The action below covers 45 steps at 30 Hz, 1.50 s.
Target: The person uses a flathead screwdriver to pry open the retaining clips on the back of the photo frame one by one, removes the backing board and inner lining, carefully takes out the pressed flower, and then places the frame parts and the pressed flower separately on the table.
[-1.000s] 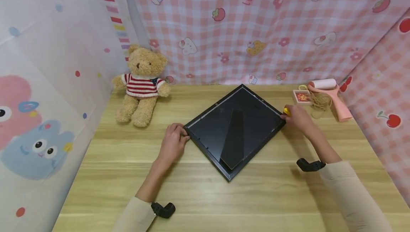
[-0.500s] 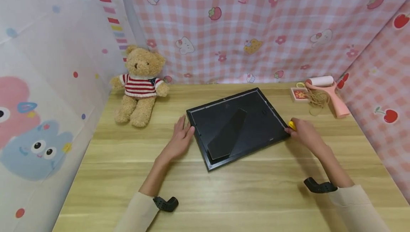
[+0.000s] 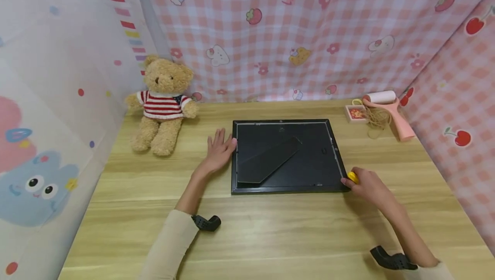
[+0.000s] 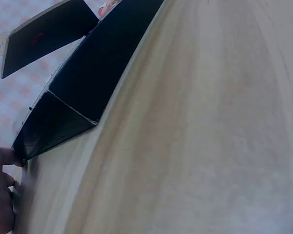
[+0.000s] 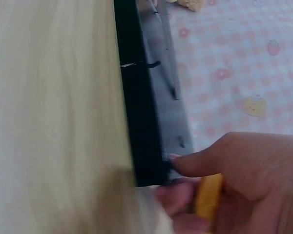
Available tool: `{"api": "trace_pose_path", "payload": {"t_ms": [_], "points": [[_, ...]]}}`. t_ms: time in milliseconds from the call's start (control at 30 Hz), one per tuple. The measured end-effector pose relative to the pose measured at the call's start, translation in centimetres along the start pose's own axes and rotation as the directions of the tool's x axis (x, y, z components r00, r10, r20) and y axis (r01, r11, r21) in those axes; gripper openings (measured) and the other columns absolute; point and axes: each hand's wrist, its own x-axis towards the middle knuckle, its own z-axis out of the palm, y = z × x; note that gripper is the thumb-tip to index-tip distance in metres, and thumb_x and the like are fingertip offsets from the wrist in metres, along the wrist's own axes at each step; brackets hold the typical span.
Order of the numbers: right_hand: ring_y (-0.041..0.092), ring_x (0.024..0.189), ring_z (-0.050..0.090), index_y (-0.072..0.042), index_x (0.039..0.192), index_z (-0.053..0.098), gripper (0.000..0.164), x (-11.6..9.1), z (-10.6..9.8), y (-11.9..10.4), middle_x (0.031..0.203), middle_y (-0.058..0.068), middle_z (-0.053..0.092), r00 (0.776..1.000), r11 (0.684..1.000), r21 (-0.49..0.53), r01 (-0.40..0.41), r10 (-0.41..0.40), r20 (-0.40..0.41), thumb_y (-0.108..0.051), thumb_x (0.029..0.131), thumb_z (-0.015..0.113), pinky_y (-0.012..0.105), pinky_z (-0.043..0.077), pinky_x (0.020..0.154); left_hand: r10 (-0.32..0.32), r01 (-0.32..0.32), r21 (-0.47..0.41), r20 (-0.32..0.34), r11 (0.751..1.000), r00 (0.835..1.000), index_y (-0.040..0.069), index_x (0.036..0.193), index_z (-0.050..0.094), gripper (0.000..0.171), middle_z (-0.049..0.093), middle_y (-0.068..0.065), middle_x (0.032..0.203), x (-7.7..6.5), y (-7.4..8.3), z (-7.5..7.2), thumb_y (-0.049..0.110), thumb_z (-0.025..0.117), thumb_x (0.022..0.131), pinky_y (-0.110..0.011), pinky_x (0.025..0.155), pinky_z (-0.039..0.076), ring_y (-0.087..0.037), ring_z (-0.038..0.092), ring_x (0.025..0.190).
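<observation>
Between spread left fingers (image 3: 221, 137) and right fingers (image 5: 177, 196) pinching its corner lies the frame (image 3: 299, 162).

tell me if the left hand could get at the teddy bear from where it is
Probably yes: the left hand lies spread at the edge of the black frame, apparently gripping nothing, and in the head view nothing stands between it and the teddy bear.

Black frame (image 3: 299, 164), mostly hidden object (image 3: 352, 177) seemingly all yellow, tan bear (image 3: 168, 77), pink-checked curtain (image 3: 278, 26).
</observation>
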Motion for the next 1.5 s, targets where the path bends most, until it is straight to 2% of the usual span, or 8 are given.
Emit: {"api": "trace_pose_path", "payload": {"t_ms": [133,333,533,733,1033,1167,1300,1500], "points": [[0.024,0.069,0.051,0.002,0.090,0.060,0.031,-1.9,-3.7,-5.3,0.078,0.010,0.055,0.999,0.999,0.028,0.034,-0.033,-0.029,-0.020,0.109,0.069,0.033,0.041,0.062,0.044,-0.042,-0.094,0.014,0.995,0.999,-0.008,0.171,0.019,0.114,0.002,-0.028,0.182,-1.4,-0.4,-0.1,0.085,0.020,0.105,-0.059,0.133,-0.021,-0.041,-0.009,0.171],[0.020,0.083,0.057,0.007,0.116,0.070,0.031,-2.1,-6.5,-11.3,0.107,0.017,0.063,0.945,0.964,0.217,0.156,-0.082,-0.316,-0.019,0.117,0.055,0.022,0.046,0.066,0.154,-0.135,-0.267,0.051,0.954,0.987,0.015,0.177,0.023,0.090,0.006,-0.015,0.186,-4.1,-1.7,0.7,0.069,0.048,0.110,-0.053,0.134,-0.021,-0.033,-0.005,0.173],[0.013,0.091,0.057,-0.001,0.123,0.072,0.043,0.7,-6.0,-18.0,0.113,-0.010,0.068,0.919,0.817,0.480,0.319,-0.143,-0.368,-0.029,0.122,0.039,0.021,0.048,0.078,0.236,-0.221,-0.221,0.041,0.950,0.971,0.019,0.176,0.029,0.085,0.007,-0.015,0.186,-4.7,-2.4,1.1,0.068,0.050,0.110,-0.053,0.133,-0.025,-0.032,-0.002,0.173],[0.020,0.081,0.065,0.007,0.120,0.068,0.041,5.0,-3.7,-23.1,0.102,0.010,0.069,0.895,0.671,0.592,0.446,-0.317,-0.315,-0.024,0.121,0.041,0.022,0.058,0.076,0.237,-0.224,-0.155,0.071,0.962,0.969,0.014,0.176,0.026,0.108,0.004,-0.017,0.186,-5.0,-2.0,0.6,0.084,0.054,0.098,-0.057,0.132,-0.025,-0.035,-0.005,0.172],[0.026,0.085,0.072,0.003,0.123,0.068,0.017,8.3,1.3,-24.8,0.105,0.017,0.076,0.899,0.741,0.522,0.423,-0.413,-0.143,-0.006,0.114,0.057,0.038,0.064,0.080,0.262,-0.255,-0.073,0.103,0.964,0.960,0.007,0.176,0.020,0.142,0.000,-0.021,0.185,-5.0,-1.4,0.5,0.102,0.053,0.076,-0.062,0.132,-0.023,-0.039,-0.006,0.172],[0.025,0.085,0.072,0.004,0.123,0.068,0.019,8.7,2.2,-24.5,0.105,0.018,0.076,0.909,0.746,0.540,0.389,-0.405,-0.096,-0.008,0.114,0.057,0.039,0.064,0.080,0.244,-0.237,-0.065,0.120,0.969,0.962,0.007,0.176,0.018,0.135,-0.002,-0.021,0.185,-5.0,-1.1,0.3,0.090,0.067,0.082,-0.061,0.132,-0.023,-0.039,-0.007,0.172],[0.024,0.087,0.072,0.006,0.124,0.066,0.021,9.0,2.6,-24.3,0.106,0.020,0.075,0.911,0.723,0.587,0.364,-0.407,-0.063,-0.009,0.116,0.054,0.037,0.064,0.081,0.220,-0.213,-0.061,0.143,0.975,0.965,0.006,0.176,0.017,0.122,-0.003,-0.022,0.185,-5.1,-0.7,0.1,0.057,0.087,0.090,-0.062,0.132,-0.021,-0.039,-0.008,0.172],[0.019,0.090,0.071,0.012,0.130,0.063,0.032,9.5,3.6,-23.5,0.115,0.026,0.072,0.920,0.641,0.714,0.282,-0.391,-0.012,-0.013,0.119,0.047,0.031,0.062,0.083,0.200,-0.196,-0.041,0.154,0.980,0.968,0.006,0.176,0.017,0.121,-0.004,-0.021,0.185,-4.8,-0.6,0.1,0.050,0.089,0.090,-0.061,0.133,-0.021,-0.037,-0.008,0.172]]}}
